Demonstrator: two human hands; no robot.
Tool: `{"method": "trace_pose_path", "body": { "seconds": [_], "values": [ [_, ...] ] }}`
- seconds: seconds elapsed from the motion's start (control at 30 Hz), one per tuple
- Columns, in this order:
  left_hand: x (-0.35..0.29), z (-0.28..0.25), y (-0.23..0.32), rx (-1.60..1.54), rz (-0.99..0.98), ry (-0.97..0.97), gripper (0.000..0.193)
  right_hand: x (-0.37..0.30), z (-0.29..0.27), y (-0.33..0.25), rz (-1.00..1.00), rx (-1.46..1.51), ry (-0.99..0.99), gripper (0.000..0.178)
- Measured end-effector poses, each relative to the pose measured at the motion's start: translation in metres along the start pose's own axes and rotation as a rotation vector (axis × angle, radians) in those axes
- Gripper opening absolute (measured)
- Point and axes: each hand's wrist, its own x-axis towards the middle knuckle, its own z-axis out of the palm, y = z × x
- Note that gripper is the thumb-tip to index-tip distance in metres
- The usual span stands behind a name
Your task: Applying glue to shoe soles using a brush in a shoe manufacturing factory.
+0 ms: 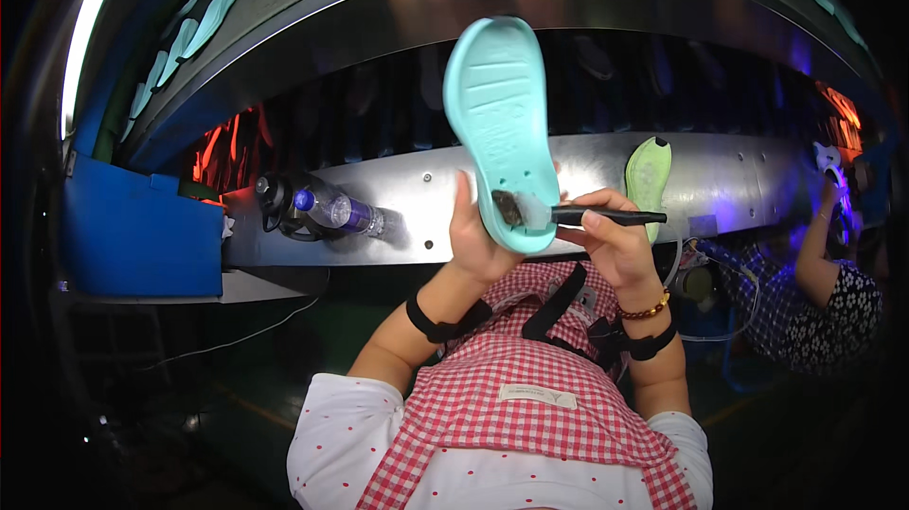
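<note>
Upright in front of me stands a turquoise shoe sole [502, 103], heel end toward me, its grooved and dotted face in view. My left hand [476, 240] is closed around the heel from the left; some of its fingers are hidden behind the sole. Pinched in my right hand [617, 247] is a brush [606, 215] with a slim black handle and a pale middle part. Its dark bristles touch the heel area of the sole. A lime-green shoe sole [648, 177] lies on the metal bench [587, 164], just beyond my right hand.
At the bench's left stand a clear bottle with a blue cap [346, 214] and a dark bottle [282, 202]. A blue box [142, 226] is farther left. Turquoise soles [214, 16] lie on the raised belt. Orange-lit openings glow at both sides. Another person [824, 306] works at right.
</note>
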Motion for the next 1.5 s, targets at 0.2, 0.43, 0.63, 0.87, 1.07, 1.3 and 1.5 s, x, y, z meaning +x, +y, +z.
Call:
{"method": "trace_pose_path", "body": {
  "seconds": [0.2, 0.43, 0.63, 0.87, 1.07, 1.3, 1.5],
  "values": [
    [0.006, -0.040, 0.022, 0.155, -0.229, -0.198, 0.051, -0.017, 0.019, -0.033, 0.020, -0.741, -0.125, 0.020],
    [0.018, -0.026, 0.039, 0.112, -0.636, -0.214, 0.044, -0.009, 0.017, -0.046, -0.236, -1.057, -0.551, 0.023],
    [0.020, -0.012, 0.047, 0.320, -0.844, -0.115, 0.045, -0.001, 0.016, -0.062, -0.241, -1.045, -0.675, 0.017],
    [0.013, -0.007, 0.060, 0.607, -0.745, -0.039, 0.052, -0.006, 0.015, -0.075, -0.357, -1.172, -0.558, 0.019],
    [0.009, -0.017, 0.079, 0.659, -0.639, -0.145, 0.056, -0.017, 0.003, -0.066, -0.261, -1.213, -0.558, 0.021],
    [0.011, -0.008, 0.095, 0.813, -0.486, -0.284, 0.059, -0.012, -0.004, -0.053, -0.324, -1.195, -0.456, 0.021],
    [0.019, -0.043, 0.057, -0.014, -0.246, 0.060, 0.077, -0.017, 0.025, -0.057, -0.504, -0.996, -0.372, 0.021]
  ]
}}
